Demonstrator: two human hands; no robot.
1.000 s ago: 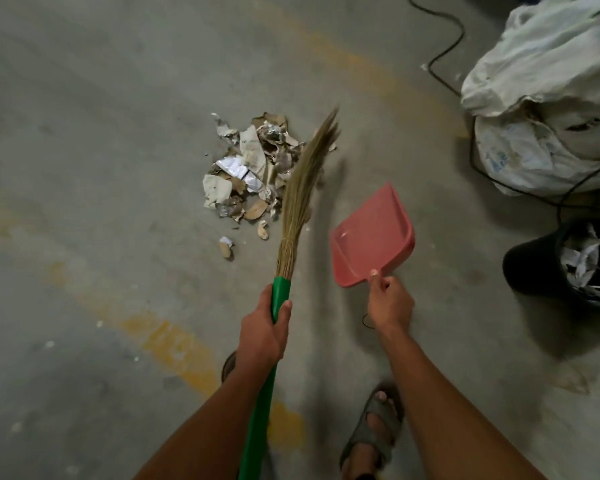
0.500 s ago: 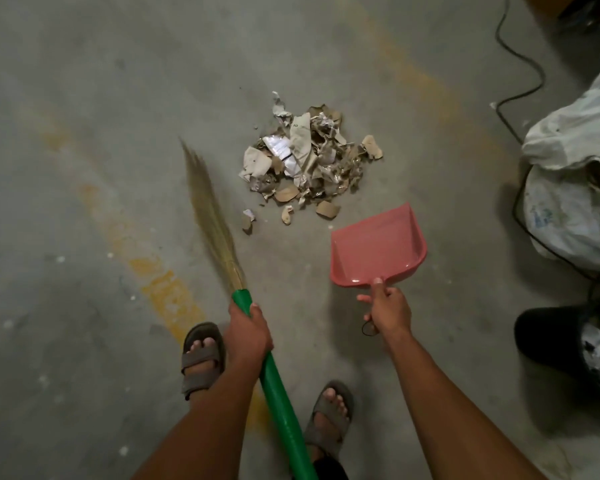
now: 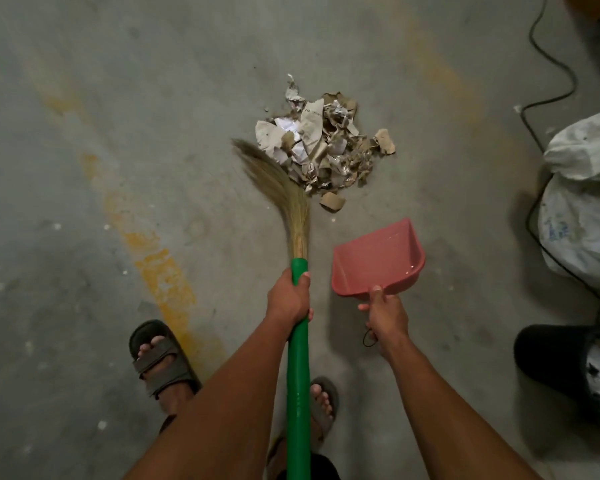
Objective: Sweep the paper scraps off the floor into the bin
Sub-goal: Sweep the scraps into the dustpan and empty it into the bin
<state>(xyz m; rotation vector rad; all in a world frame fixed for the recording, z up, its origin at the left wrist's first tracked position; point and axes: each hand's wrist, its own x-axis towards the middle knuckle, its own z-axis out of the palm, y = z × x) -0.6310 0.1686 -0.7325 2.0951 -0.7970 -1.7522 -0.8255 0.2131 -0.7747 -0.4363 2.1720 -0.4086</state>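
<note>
While left hand (image 3: 289,296) grips broom (image 3: 298,341) handle, bristles touching scraps (image 3: 323,147) at pile's 8 o'clock edge. Right hand (image 3: 385,315) holding dustpan (image 3: 378,261) by handle, at 5 o'clock of pile, apart from it. Bin (image 3: 548,355) at 4 o'clock, well apart.

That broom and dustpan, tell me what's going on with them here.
A person is sweeping up. The left hand grips the green-handled broom, whose bristles touch the near-left edge of the paper scraps piled on the floor. The right hand holds the pink dustpan, empty, short of the pile. The black bin sits at the right.
</note>
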